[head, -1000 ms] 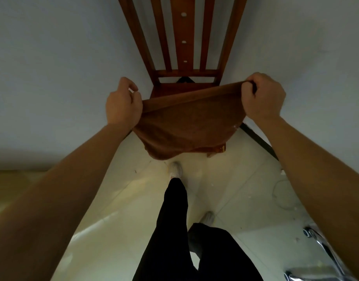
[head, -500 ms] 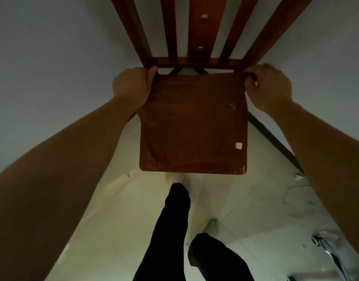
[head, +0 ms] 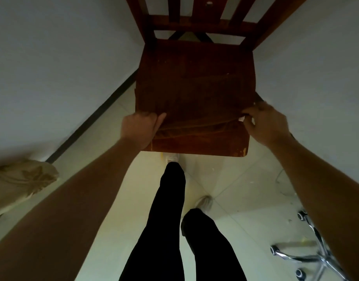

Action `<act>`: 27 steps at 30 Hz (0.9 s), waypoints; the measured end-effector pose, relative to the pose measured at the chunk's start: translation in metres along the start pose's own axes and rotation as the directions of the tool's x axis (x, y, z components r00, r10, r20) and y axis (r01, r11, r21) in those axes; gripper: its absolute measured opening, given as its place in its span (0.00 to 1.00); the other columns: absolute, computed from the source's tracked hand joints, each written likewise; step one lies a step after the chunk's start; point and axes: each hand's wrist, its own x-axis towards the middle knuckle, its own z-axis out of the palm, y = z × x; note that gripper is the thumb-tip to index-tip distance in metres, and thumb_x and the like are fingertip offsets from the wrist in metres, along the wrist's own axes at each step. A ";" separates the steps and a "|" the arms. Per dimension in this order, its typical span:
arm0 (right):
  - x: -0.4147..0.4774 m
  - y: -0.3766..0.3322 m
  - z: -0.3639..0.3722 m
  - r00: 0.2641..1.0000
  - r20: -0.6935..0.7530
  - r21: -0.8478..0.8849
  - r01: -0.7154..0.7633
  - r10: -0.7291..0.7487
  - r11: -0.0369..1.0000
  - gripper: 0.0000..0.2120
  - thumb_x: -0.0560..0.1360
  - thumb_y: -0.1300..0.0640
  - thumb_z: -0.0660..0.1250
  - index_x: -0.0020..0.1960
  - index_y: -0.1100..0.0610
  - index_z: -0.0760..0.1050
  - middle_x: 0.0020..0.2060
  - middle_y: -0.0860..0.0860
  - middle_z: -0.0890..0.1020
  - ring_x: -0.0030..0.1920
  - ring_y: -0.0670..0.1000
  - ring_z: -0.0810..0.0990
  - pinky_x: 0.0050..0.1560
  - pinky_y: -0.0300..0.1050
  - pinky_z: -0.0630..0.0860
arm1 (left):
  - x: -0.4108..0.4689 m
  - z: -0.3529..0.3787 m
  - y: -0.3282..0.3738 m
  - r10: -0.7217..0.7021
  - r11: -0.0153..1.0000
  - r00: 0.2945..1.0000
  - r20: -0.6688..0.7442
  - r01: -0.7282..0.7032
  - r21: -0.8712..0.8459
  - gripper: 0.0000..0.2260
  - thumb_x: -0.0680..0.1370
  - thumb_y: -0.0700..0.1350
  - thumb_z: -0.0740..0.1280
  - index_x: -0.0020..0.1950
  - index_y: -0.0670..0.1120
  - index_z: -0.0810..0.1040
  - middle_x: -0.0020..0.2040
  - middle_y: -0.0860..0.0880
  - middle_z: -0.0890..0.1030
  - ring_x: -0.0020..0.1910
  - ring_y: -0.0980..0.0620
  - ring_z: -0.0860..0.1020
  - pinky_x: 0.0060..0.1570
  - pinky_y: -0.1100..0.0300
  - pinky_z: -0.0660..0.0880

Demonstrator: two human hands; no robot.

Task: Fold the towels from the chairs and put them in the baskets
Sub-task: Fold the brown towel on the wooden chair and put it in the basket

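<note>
Back from the rear of the chair, left hand and right hand pinch near corners of the towel, seemingly ready to fold it forward.

Rear blocked by chair back; sides hemmed by walls; floor in front left open, wheeled base rightward.

Both forearms are bare right to the frame's edge. The legs wear tight black trousers, with pale whitish shoes on the feet.
</note>
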 end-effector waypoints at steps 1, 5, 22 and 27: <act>-0.006 0.000 0.009 0.999 0.048 -0.009 0.012 -0.012 1.000 0.12 0.80 0.54 0.64 0.60 0.55 0.80 0.55 0.59 0.81 0.51 0.60 0.82 0.47 0.53 0.80 | -0.007 0.010 0.003 0.001 1.000 0.999 0.037 -0.001 -0.005 0.24 0.82 0.62 0.47 0.35 0.50 0.68 0.28 0.52 0.69 0.26 0.54 0.69 0.30 0.61 0.66; -0.020 0.001 0.035 0.978 0.208 -0.033 -0.008 0.015 0.999 0.15 0.81 0.53 0.63 0.67 0.52 0.77 0.61 0.58 0.79 0.56 0.60 0.81 0.53 0.57 0.81 | -0.016 0.040 0.014 -0.018 1.000 0.984 0.179 0.018 0.000 0.25 0.82 0.61 0.48 0.38 0.47 0.72 0.31 0.52 0.71 0.31 0.50 0.75 0.33 0.59 0.68; 0.047 -0.014 0.069 0.939 0.338 -0.083 0.092 -0.058 0.992 0.58 0.67 0.27 0.68 0.80 0.45 0.34 0.78 0.59 0.32 0.78 0.67 0.36 0.76 0.67 0.43 | 0.052 0.046 -0.009 0.042 0.989 0.956 0.289 -0.081 0.125 0.59 0.64 0.75 0.66 0.78 0.54 0.30 0.78 0.40 0.32 0.78 0.38 0.37 0.74 0.32 0.46; 0.042 -0.022 0.070 0.972 0.228 0.213 -0.110 0.059 0.971 0.61 0.62 0.31 0.76 0.81 0.44 0.41 0.80 0.58 0.39 0.79 0.66 0.44 0.75 0.67 0.50 | 0.052 0.048 0.000 0.044 0.997 0.972 0.230 -0.056 0.045 0.61 0.62 0.77 0.67 0.79 0.54 0.33 0.79 0.39 0.35 0.78 0.37 0.38 0.72 0.30 0.43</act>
